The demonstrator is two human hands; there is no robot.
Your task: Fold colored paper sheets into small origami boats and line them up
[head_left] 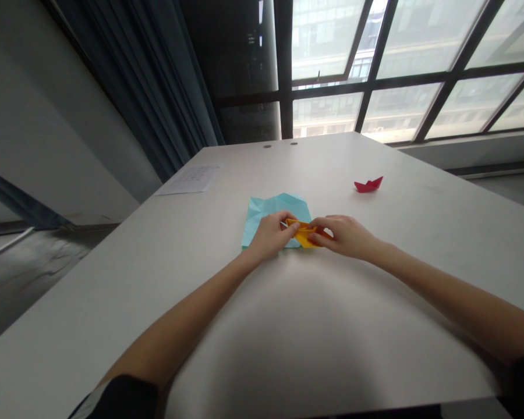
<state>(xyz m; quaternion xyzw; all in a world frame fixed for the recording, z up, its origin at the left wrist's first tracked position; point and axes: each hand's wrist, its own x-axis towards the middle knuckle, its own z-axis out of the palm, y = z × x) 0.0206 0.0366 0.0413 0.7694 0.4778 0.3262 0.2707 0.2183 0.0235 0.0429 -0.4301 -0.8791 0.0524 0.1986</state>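
Note:
A small folded orange paper [304, 234] sits between my two hands near the middle of the white table [288, 326]. My left hand [271, 235] pinches its left end with curled fingers. My right hand [344, 234] pinches its right end, fingers pressed together on the fold. Both hands rest partly over a creased light-blue paper sheet [271, 209] that lies flat under and behind them. A finished red paper boat [368, 185] stands apart on the table, farther back and to the right.
A white printed sheet [191, 178] lies at the table's far left corner. Two small round holes [280, 144] mark the far edge. Dark curtains [157, 87] hang at the left and large windows [419, 64] fill the back.

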